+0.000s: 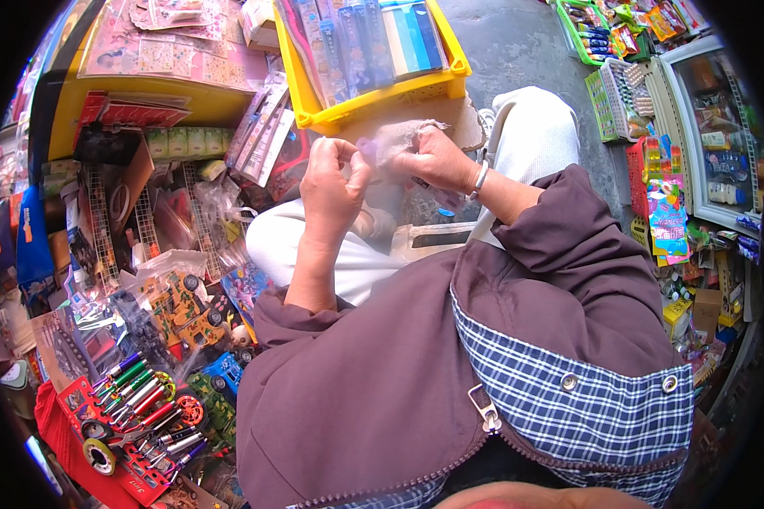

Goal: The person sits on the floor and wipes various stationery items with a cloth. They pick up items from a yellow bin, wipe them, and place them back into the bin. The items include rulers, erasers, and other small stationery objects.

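Observation:
In front of the yellow crate, my right hand grips a thin, crumpled, greyish-pink piece that looks like cloth or plastic film. Its upper edge bunches above my knuckles, and a blurred, purplish part faces my other hand. My left hand is raised beside it with thumb and fingertips pinched together. Whatever those fingertips hold, if anything, is too small and blurred to make out. Both hands are above my lap, between my pale trouser legs.
Pens on a red card and camouflage toy vehicles crowd the lower left. Flat packets fill the crate. Sticker sheets lie at upper left. Snack baskets and a glass-fronted cabinet stand on the right.

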A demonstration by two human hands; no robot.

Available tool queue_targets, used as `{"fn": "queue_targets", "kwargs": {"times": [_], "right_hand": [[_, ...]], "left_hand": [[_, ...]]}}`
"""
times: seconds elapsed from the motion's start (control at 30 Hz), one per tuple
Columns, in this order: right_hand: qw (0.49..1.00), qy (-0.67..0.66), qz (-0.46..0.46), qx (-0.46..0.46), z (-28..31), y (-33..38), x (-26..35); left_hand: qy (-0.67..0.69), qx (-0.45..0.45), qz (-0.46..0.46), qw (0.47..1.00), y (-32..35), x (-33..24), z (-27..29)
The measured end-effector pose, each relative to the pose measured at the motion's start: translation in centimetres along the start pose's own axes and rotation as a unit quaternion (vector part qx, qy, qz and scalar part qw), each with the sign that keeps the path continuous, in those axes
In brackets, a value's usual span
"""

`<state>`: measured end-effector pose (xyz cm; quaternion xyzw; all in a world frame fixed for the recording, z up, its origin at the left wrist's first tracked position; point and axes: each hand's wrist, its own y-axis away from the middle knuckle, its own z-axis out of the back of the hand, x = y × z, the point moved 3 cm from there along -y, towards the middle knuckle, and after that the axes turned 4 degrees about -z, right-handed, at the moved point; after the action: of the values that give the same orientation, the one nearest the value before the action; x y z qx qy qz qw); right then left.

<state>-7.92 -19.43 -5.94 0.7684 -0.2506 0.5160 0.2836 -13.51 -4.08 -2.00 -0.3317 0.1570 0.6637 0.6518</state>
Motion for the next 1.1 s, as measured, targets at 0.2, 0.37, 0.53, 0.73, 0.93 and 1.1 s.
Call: {"fn": "queue_targets", "kwargs": {"times": [0.2, 0.37, 0.53, 0.73, 0.93, 1.1], "right_hand": [[0.999, 0.023, 0.045, -0.016, 0.2, -0.1, 0.5], [0.999, 0.031, 0.034, 0.005, 0.6, -0.3, -0.8], [0.986, 0.104, 0.129, 0.012, 0.4, -0.5, -0.7], [1.0, 0.0, 0.01, 0.009, 0.0, 0.2, 0.3], [1.0, -0.013, 0.0, 0.016, 0.4, -0.1, 0.4], [0.998, 0.052, 0.005, 0.024, 0.9, -0.8, -1.4]], "left_hand": [[0.01, -0.094, -0.123, 0.988, 0.1, -0.8, 0.4], [0.009, -0.045, -0.094, 0.994, -0.1, -1.2, 0.2], [-0.026, 0.004, -0.085, 0.996, -0.1, -1.1, 0.4], [0.003, -0.082, -0.013, 0.997, -0.3, 0.8, 1.0], [0.234, 0.023, 0.087, 0.968, 0.7, 2.4, 0.3], [0.352, 0.036, 0.067, 0.933, 0.0, 1.8, -2.1]]}}
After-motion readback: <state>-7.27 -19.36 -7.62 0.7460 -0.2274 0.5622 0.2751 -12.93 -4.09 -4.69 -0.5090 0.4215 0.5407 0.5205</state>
